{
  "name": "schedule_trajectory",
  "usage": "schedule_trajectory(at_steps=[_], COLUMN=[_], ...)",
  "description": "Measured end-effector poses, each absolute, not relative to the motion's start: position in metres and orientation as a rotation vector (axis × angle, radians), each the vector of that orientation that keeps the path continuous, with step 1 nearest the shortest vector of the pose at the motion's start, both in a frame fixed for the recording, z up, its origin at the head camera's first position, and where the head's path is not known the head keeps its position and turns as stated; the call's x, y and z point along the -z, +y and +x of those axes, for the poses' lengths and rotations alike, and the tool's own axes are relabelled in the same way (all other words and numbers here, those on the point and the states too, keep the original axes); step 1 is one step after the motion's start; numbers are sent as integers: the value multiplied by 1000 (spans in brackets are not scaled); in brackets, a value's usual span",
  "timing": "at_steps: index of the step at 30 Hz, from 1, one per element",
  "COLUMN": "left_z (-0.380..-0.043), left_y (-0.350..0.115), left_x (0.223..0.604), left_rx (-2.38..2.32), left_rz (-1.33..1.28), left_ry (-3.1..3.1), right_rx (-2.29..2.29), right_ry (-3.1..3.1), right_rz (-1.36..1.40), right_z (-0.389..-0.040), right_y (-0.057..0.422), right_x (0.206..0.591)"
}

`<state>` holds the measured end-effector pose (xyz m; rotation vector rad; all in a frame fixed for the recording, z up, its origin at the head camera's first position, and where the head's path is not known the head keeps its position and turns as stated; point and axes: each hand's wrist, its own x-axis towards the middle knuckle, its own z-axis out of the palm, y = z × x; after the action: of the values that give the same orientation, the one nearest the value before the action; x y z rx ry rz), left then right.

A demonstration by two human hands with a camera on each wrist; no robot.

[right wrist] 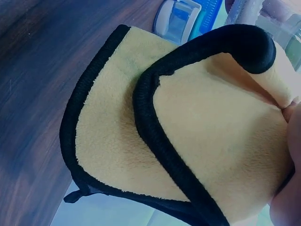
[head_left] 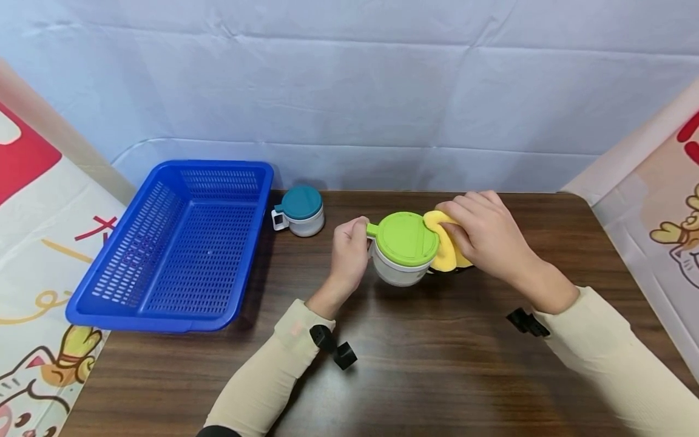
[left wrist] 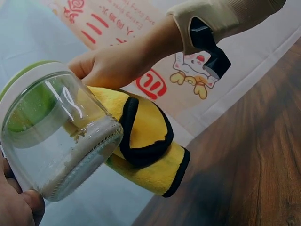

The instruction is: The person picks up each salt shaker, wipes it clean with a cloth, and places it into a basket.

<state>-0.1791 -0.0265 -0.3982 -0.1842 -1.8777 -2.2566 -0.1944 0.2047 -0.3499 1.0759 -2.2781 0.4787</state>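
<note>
A clear glass jar with a green lid [head_left: 407, 238] is held up off the table by its handle in my left hand [head_left: 349, 252]. Through the left wrist view the jar's glass side [left wrist: 61, 136] and ridged base show, tilted. My right hand [head_left: 488, 237] pinches a folded yellow cloth [head_left: 445, 249] against the jar's right side, near the lid's rim. Black edging runs round the cloth [right wrist: 108, 122], which fills much of the right wrist view and hangs down in folds. Part of the left hand's fingers is hidden behind the handle.
At the back of the brown wooden table [head_left: 437, 364] stands a second jar with a teal lid [head_left: 302, 202], its handle pointing left. Left of it lies a blue plastic basket [head_left: 240, 285] with slotted walls. A pale cloth backdrop [head_left: 349, 91] rises behind the table.
</note>
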Motion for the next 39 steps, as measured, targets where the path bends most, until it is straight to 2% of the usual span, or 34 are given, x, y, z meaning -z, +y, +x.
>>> schedule_trajectory(at_steps=[23, 39], left_z=[-178, -177], left_y=[-21, -19], left_x=[398, 397], left_rx=[2217, 2211], left_rz=[-192, -192], left_ry=[-1896, -1910], right_rx=[-474, -389], right_ry=[-2393, -2437], right_rz=[1032, 1166], right_z=[-207, -224], right_y=[191, 182], right_x=[343, 334])
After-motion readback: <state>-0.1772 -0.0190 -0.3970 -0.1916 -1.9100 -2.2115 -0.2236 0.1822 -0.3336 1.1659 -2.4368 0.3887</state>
